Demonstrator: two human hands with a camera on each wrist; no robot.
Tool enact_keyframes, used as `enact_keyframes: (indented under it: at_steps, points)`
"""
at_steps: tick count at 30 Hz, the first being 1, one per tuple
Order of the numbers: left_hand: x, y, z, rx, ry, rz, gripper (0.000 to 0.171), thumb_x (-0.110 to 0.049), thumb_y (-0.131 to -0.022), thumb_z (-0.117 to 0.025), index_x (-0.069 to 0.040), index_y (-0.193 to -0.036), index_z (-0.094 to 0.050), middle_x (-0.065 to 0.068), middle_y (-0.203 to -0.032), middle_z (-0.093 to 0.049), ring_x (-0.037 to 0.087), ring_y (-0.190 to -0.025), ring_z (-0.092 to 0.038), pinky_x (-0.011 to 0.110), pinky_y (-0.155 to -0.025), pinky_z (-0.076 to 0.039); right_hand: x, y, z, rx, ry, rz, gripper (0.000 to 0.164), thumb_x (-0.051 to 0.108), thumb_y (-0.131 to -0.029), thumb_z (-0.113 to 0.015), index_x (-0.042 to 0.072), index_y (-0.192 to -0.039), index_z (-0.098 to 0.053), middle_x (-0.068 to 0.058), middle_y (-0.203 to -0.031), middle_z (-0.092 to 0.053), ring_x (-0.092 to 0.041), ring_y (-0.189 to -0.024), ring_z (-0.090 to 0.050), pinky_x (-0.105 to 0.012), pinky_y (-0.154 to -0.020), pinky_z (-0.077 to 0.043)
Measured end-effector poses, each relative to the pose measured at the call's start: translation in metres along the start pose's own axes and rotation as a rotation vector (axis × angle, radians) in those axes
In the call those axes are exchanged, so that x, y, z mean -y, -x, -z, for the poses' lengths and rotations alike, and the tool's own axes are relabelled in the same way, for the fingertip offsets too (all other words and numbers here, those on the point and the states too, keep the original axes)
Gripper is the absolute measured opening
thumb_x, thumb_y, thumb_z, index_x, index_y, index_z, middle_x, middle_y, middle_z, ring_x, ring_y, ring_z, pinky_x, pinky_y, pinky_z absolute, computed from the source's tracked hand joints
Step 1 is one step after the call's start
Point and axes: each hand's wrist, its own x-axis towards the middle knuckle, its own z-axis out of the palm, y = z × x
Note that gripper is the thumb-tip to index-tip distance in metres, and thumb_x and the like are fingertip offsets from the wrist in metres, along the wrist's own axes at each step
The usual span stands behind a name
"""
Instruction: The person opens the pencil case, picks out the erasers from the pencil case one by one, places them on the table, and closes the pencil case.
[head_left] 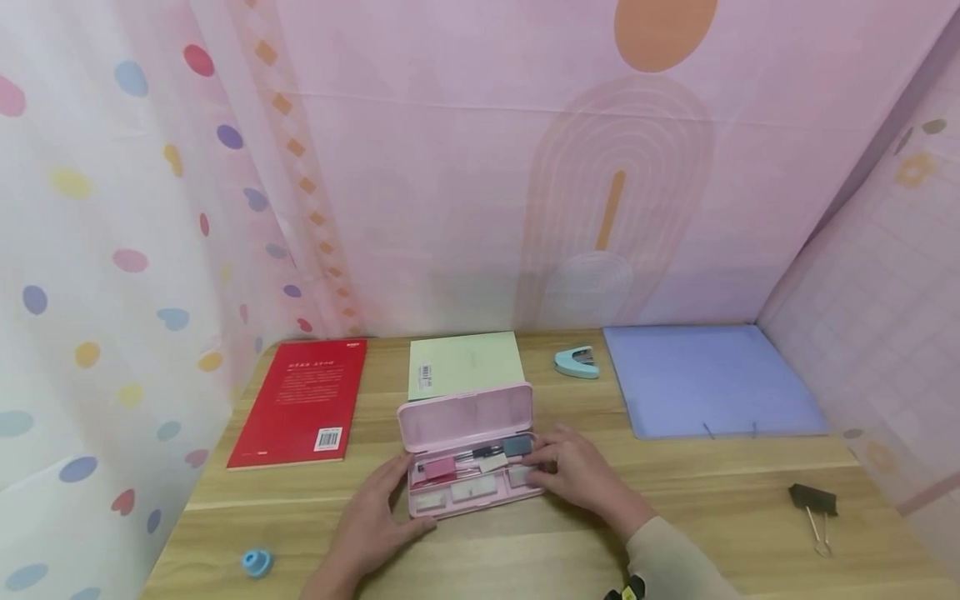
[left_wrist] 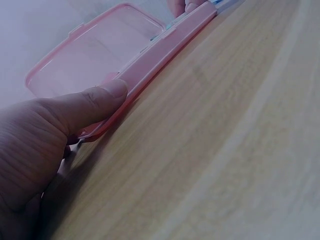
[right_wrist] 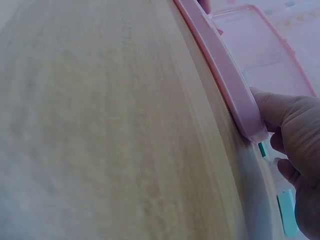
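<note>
A pink pencil case [head_left: 476, 507] lies on the table with its lid [head_left: 467, 419] raised at the back. Inside are pens, a pink block [head_left: 440, 468], a dark blue-grey block [head_left: 517, 446] and several whitish eraser-like pieces [head_left: 474, 488] in the front compartments. My left hand [head_left: 372, 517] holds the left end, its thumb along the front wall, as the left wrist view shows. At the right end, my right hand [head_left: 573, 468] grips the case, thumb over the rim in the right wrist view and other fingers curled outside; part of that end is hidden.
Behind the case lie a pale green booklet [head_left: 468, 360] and a light blue stapler [head_left: 577, 362]. A red book [head_left: 303, 400] is at the left, a blue-violet folder [head_left: 716, 379] at the right. Toward the front are a small blue piece [head_left: 257, 562] and a black binder clip [head_left: 813, 500].
</note>
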Motion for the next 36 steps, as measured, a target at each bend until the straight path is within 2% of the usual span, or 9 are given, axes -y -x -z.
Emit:
enact_keyframes:
  at_steps: [5, 8, 12, 15, 19, 23, 29, 36]
  points:
    - [0.0, 0.0, 0.0, -0.005, 0.0, -0.008, 0.104, -0.065, -0.062, -0.08, -0.023, -0.148, -0.039, -0.002, -0.149, -0.039, 0.024, -0.137, -0.035, 0.052, -0.107, -0.036, 0.002, 0.001, -0.002, -0.036, -0.029, 0.031, 0.014, 0.032, -0.08, -0.078, 0.028, -0.093, -0.077, 0.019, -0.097, -0.065, -0.003, -0.088, -0.048, -0.023, -0.073, -0.046]
    - [0.0, 0.0, 0.0, -0.011, 0.002, -0.015, 0.103, -0.065, -0.061, -0.08, -0.023, -0.147, -0.04, -0.002, -0.149, -0.04, 0.024, -0.137, -0.036, 0.052, -0.106, -0.036, 0.004, 0.005, 0.002, -0.056, -0.104, -0.014, 0.014, 0.03, -0.081, -0.077, 0.028, -0.094, -0.075, 0.018, -0.097, -0.065, -0.003, -0.088, -0.052, -0.025, -0.075, -0.049]
    - [0.001, 0.001, 0.001, -0.006, 0.023, -0.013, 0.102, -0.064, -0.061, -0.081, -0.023, -0.145, -0.042, -0.001, -0.147, -0.042, 0.024, -0.135, -0.038, 0.049, -0.106, -0.038, -0.001, 0.013, 0.017, -0.099, -0.257, -0.204, 0.016, 0.024, -0.083, -0.075, 0.027, -0.098, -0.073, 0.014, -0.099, -0.067, -0.006, -0.09, -0.061, -0.029, -0.079, -0.054]
    - [0.003, 0.001, 0.003, -0.002, 0.045, 0.012, 0.1, -0.06, -0.06, -0.084, -0.025, -0.144, -0.044, -0.004, -0.144, -0.044, 0.021, -0.132, -0.041, 0.045, -0.104, -0.042, -0.016, 0.015, 0.031, -0.143, -0.308, -0.33, 0.014, 0.021, -0.086, -0.073, 0.025, -0.099, -0.072, 0.011, -0.095, -0.069, -0.009, -0.086, -0.062, -0.03, -0.076, -0.054]
    - [0.008, 0.002, 0.008, 0.003, 0.07, 0.053, 0.098, -0.054, -0.058, -0.087, -0.027, -0.142, -0.045, -0.007, -0.141, -0.045, 0.016, -0.13, -0.042, 0.041, -0.101, -0.045, -0.043, 0.012, 0.039, -0.169, -0.254, -0.38, 0.011, 0.019, -0.088, -0.071, 0.018, -0.1, -0.072, 0.007, -0.089, -0.067, -0.01, -0.077, -0.058, -0.027, -0.067, -0.051]
    - [0.01, 0.004, 0.01, 0.014, 0.078, 0.067, 0.099, -0.053, -0.057, -0.088, -0.027, -0.142, -0.045, -0.008, -0.141, -0.045, 0.015, -0.129, -0.042, 0.041, -0.1, -0.045, -0.062, 0.005, 0.033, -0.134, -0.203, -0.354, 0.015, 0.021, -0.089, -0.07, 0.015, -0.102, -0.072, 0.005, -0.092, -0.068, -0.009, -0.079, -0.058, -0.027, -0.069, -0.051]
    - [0.01, 0.005, 0.01, 0.015, 0.066, 0.061, 0.098, -0.055, -0.06, -0.086, -0.023, -0.142, -0.044, -0.006, -0.142, -0.045, 0.017, -0.131, -0.041, 0.042, -0.103, -0.043, -0.064, -0.013, 0.019, -0.098, -0.154, -0.365, 0.016, 0.026, -0.09, -0.069, 0.021, -0.106, -0.072, 0.006, -0.103, -0.069, -0.012, -0.095, -0.062, -0.037, -0.084, -0.052]
    - [0.008, 0.004, 0.011, 0.016, 0.062, 0.063, 0.097, -0.057, -0.061, -0.085, -0.023, -0.143, -0.043, -0.005, -0.142, -0.045, 0.018, -0.131, -0.041, 0.043, -0.102, -0.043, -0.066, -0.017, 0.011, -0.099, -0.062, -0.325, 0.031, 0.033, -0.083, -0.076, 0.024, -0.112, -0.071, 0.005, -0.115, -0.063, -0.018, -0.107, -0.057, -0.039, -0.091, -0.049]
